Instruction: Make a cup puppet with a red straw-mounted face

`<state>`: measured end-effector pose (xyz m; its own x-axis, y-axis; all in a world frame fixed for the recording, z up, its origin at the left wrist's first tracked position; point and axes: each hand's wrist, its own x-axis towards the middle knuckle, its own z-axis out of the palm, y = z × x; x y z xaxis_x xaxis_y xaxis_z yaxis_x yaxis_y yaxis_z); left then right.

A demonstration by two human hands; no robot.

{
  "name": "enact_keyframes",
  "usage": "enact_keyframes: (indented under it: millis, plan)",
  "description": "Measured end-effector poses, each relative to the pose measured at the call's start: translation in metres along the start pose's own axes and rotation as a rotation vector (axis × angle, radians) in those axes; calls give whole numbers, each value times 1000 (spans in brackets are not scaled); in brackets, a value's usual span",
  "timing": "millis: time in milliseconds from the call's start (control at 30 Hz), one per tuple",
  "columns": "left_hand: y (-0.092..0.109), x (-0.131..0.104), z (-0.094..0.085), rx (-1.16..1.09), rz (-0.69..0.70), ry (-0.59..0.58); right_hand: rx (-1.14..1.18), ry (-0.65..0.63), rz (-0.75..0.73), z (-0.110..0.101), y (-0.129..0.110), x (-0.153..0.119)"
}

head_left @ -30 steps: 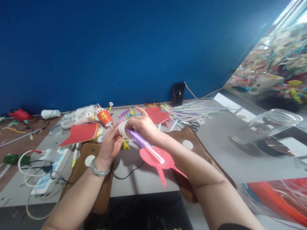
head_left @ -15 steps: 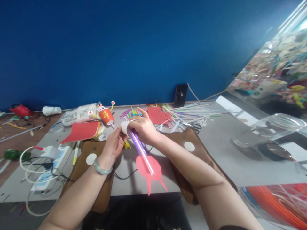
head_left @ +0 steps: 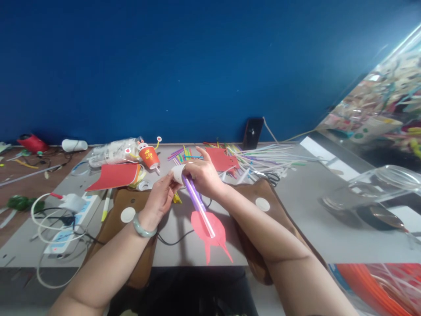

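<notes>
My left hand (head_left: 162, 193), with a pale green bangle at the wrist, grips a small white paper cup (head_left: 178, 174) from the left. The fingers of my right hand (head_left: 204, 174) are closed at the cup's open end, around purple straws (head_left: 194, 193) that stick out toward me. One right finger points up and away. A clear tube (head_left: 208, 224) runs on from the purple straws. Against it lies a pinkish-red paper shape (head_left: 217, 226) with two thin points at its lower edge. What is inside the cup is hidden by my fingers.
An orange decorated cup (head_left: 149, 158) stands at the back, beside stacked cups in plastic (head_left: 115, 151). Red paper (head_left: 113, 175) lies left, near a power strip (head_left: 70, 228). Many straws (head_left: 266, 153), a phone (head_left: 252, 133) and scissors (head_left: 272, 178) are behind right; a clear jar (head_left: 368, 186) is far right.
The whole view has shifted slightly, so most things appear a little further right. Both hands keep their hold at the white cup and purple straws.
</notes>
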<state>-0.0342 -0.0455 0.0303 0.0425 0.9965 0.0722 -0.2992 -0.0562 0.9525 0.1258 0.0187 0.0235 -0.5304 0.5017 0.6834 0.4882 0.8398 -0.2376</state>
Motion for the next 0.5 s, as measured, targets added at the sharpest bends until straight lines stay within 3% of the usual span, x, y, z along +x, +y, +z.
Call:
enact_keyframes:
  millis: [333, 500]
  plan:
    - [-5, 2, 0, -31, -31, 5, 51, -36, 57, -5, 4, 2]
    - [-20, 10, 0, -61, -50, 43, 101, -42, 83, -7, 4, 3]
